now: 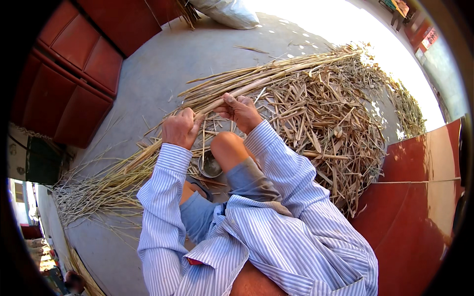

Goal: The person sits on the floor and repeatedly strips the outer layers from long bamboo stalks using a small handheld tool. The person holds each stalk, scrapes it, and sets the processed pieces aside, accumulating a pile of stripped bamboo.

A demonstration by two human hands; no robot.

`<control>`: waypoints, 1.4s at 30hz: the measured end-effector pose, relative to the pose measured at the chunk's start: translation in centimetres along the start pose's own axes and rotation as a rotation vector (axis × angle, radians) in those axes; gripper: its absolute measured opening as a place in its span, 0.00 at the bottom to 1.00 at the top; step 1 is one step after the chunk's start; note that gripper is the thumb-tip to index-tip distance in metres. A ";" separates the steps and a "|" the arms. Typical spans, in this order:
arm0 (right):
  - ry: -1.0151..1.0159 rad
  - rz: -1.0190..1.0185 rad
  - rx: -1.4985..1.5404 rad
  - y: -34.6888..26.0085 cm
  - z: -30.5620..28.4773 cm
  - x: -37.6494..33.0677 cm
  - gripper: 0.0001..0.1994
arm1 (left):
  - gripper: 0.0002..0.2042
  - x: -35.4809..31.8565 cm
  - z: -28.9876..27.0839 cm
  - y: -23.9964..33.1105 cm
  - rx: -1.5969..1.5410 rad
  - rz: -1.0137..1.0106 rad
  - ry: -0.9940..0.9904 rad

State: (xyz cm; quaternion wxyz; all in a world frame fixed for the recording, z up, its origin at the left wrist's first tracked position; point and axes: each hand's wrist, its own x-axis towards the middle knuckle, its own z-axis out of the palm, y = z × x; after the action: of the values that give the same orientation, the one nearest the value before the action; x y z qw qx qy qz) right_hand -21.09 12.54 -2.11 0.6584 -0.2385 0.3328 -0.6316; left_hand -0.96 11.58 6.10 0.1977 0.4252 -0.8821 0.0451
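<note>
A long, pale dry reed stalk (214, 105) runs slantwise across my front, from the lower left up to the far right. My left hand (180, 129) is closed round it, back of the hand up. A short way along to the right, my right hand (241, 113) pinches the same stalk between thumb and fingers. Beyond my hands lies a loose bundle of similar stalks (207, 88), tips toward the left. A heap of stripped dry leaves and husks (331, 133) spreads on the right. Below my hands, beside my bent knee, a small metal bowl (211, 168) is partly hidden.
Thin greenish-yellow stems (106, 185) fan out on the grey floor (148, 74) at the left. Red upholstered furniture (74, 74) stands at the far left, and a glossy red panel (400, 217) at the right. A pale sack (227, 12) rests at the back.
</note>
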 end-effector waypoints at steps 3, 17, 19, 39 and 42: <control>0.103 0.081 -0.142 -0.5 -0.4 -0.7 0.15 | 0.16 -0.7 1.5 0.0 0.083 0.084 0.091; 0.224 -0.103 0.034 -4.7 -11.4 -0.3 0.15 | 0.13 -2.5 -0.1 0.3 0.026 0.053 0.030; 0.242 -0.028 -0.172 -5.1 -11.1 -0.7 0.14 | 0.14 -2.8 -0.2 -0.1 0.027 0.061 0.049; 0.331 0.018 0.103 -7.4 -18.6 0.0 0.13 | 0.15 -7.6 -3.1 -0.4 -0.008 0.051 0.126; 0.245 -0.087 0.159 -5.6 -17.0 -0.1 0.12 | 0.18 -8.6 -4.3 -1.6 -0.244 -0.239 -0.047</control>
State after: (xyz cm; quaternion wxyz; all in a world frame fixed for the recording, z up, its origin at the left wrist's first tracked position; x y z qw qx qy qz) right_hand -37.46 13.97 -9.28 0.6017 -0.1207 0.3491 -0.7082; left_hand 6.41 17.99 6.61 0.2311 0.5009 -0.8285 -0.0964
